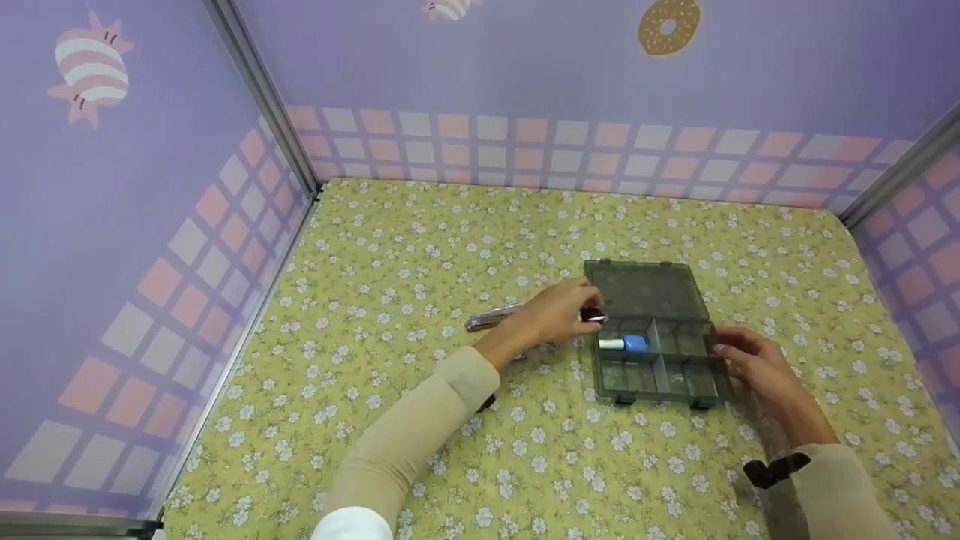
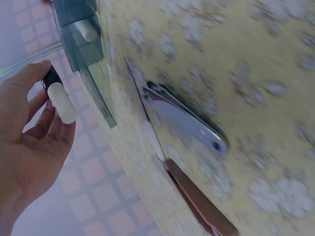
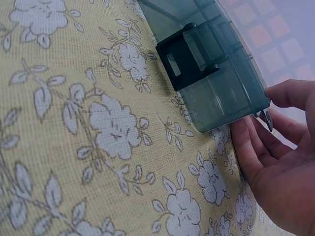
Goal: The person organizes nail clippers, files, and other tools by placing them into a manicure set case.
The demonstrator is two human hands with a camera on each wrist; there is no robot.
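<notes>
In the middle of the left wrist frame, find nail clippers [image 2: 187, 120] and, below, a brown-handled tool [image 2: 199, 194], both lying on the flowered bench [image 1: 540, 465]. Further right, just right of centre in the head frame, see the left hand [image 1: 559, 311] pinching a small dark-and-white bottle [image 2: 61, 96] at the left edge of the open case [image 1: 664, 395]; cannot tell how high above. In the case's upper-left compartment, note a blue bottle [image 1: 636, 343] lying on its side; behind, the lid [image 1: 649, 292] folded back. At the right of the frame, see the right hand [image 1: 761, 367] gripping the case's right side lightly between thumb and fingers, apparently for steadiness. Judge the step as filling the case: probably calls for lowering the dark-and-white bottle into a compartment, then releasing gently.
</notes>
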